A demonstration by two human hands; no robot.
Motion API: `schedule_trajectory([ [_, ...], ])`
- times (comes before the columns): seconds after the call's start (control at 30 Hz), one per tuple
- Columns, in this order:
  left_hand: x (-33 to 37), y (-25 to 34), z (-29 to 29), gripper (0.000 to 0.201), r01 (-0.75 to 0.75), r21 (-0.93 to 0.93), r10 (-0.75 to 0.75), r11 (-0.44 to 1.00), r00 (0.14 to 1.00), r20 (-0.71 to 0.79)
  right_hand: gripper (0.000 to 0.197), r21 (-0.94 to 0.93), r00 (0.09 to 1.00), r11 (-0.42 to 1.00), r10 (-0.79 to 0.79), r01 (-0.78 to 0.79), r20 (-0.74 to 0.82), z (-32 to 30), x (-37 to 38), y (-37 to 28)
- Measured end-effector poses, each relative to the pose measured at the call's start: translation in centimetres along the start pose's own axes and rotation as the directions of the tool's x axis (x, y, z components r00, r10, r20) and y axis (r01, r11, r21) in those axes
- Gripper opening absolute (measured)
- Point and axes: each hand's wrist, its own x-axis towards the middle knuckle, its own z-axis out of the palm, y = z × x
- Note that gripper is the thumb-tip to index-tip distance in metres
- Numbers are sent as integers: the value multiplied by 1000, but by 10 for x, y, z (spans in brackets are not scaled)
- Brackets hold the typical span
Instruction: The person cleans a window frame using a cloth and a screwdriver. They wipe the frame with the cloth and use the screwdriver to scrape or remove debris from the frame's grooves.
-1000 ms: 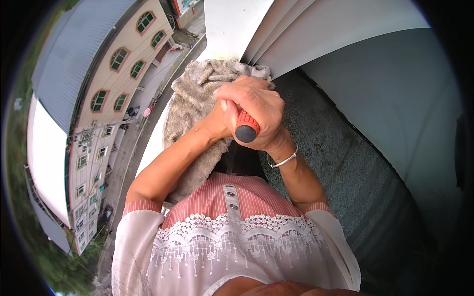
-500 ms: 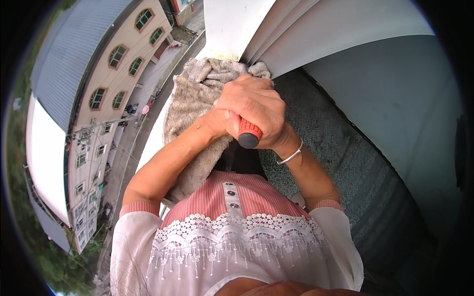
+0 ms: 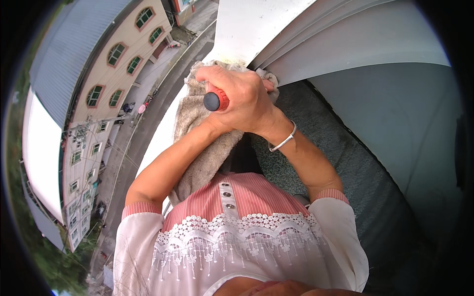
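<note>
My right hand [image 3: 244, 101] is closed around the red grip of a tool handle [image 3: 222, 100] with a black round end cap. The cap points up toward me, and the tool's working end is hidden below my hand. My left hand [image 3: 218, 123] reaches in under the right one; its fingers are covered, so what it grips does not show. Beneath both hands, a worn grey-beige towel [image 3: 188, 121] lies bunched at the far end and hangs toward my body. A silver bangle [image 3: 285, 142] circles my right wrist.
The towel lies over a white ledge [image 3: 165, 135], beyond which the drop opens onto a street [image 3: 150, 111] and a building [image 3: 106, 74] far below. A white panel [image 3: 256, 24] stands ahead. On the right are pale folded panels [image 3: 345, 44] and a dark speckled floor [image 3: 306, 121].
My right hand has swung the handle's capped end left and away from me. My left hand, partly showing before, is now more covered by the right. The view has shifted slightly.
</note>
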Motion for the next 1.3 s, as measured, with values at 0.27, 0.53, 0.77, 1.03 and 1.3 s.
schedule_trajectory([
  [0.27,-60,55,-6,14,-105,317,79,943,992,94,39,290,990,952,59,-95,129,29,-11,-67],
  [0.53,-18,20,-6,13,-180,556,242,812,969,-39,27,80,978,975,-202,205,-43,20,-34,-26],
  [0.77,6,31,-2,30,-365,597,399,715,914,81,24,61,951,974,-200,220,-236,-14,-26,-10],
  [1.03,-60,68,5,19,-209,836,139,507,977,160,21,478,912,876,243,-60,-331,-20,-69,-61],
  [1.3,17,26,7,37,-355,848,376,393,904,204,38,84,941,978,-157,190,-298,-24,-63,-6],
])
